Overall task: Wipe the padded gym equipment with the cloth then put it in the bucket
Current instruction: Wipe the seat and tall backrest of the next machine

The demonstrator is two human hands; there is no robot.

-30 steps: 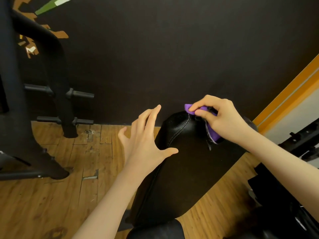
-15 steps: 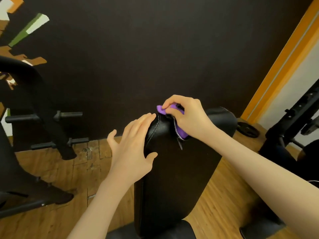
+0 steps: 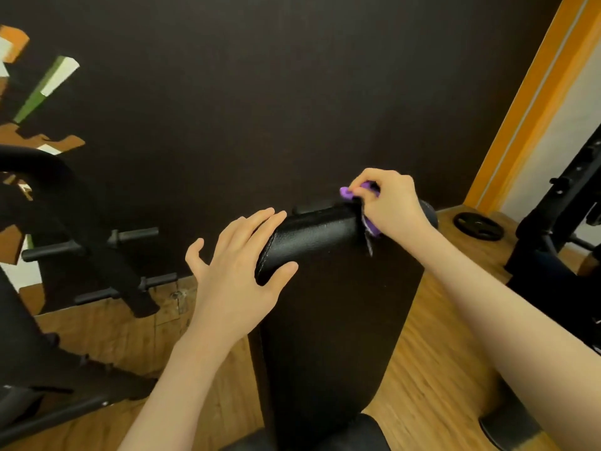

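Note:
A black padded bench back (image 3: 331,307) rises in the middle of the view, its rounded top edge toward the dark wall. My right hand (image 3: 392,203) grips a purple cloth (image 3: 347,193) and holds it against the right part of that top edge; most of the cloth is hidden under the fingers. My left hand (image 3: 237,271) rests on the pad's top left corner with fingers straight and spread, thumb on the front face. No bucket is in view.
A black weight rack (image 3: 97,255) with horizontal pegs stands at left on the wooden floor (image 3: 439,369). A weight plate (image 3: 478,226) lies on the floor at right, beside another black machine frame (image 3: 566,203). The dark wall (image 3: 292,92) is just behind the pad.
My right hand has slid the cloth along the pad's top edge to the right. My left hand stays on the top left corner. The view has shifted a little.

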